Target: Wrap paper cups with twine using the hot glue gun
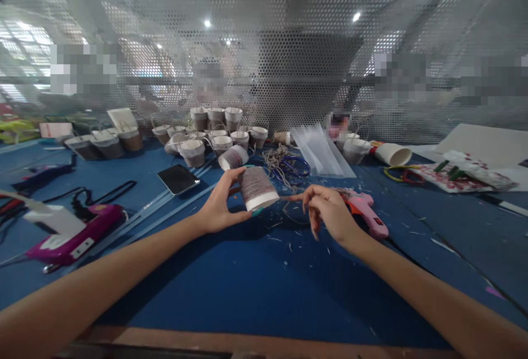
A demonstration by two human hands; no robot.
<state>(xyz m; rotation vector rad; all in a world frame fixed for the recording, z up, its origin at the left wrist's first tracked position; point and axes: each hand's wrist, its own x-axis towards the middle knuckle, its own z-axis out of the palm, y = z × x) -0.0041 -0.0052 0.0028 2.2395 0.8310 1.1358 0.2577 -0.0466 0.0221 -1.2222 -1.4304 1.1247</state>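
Note:
My left hand grips a paper cup wrapped in grey-brown twine, holding it tilted above the table with its white rim toward the lower right. My right hand is just right of the cup. Its index finger stretches toward the rim, while the other fingers hang loosely bent and apart. I see nothing held in it; whether the fingertip touches the cup I cannot tell. Close behind the right hand lies a pink glue gun, partly hidden. Beyond the cup is a loose tangle of twine beside blue-handled scissors.
Several twine-wrapped cups stand in groups at the back. A phone and clear glue sticks lie left, near a purple power strip. Plastic sheets lie behind. Scraps dot the blue tabletop; a perforated metal screen rises behind.

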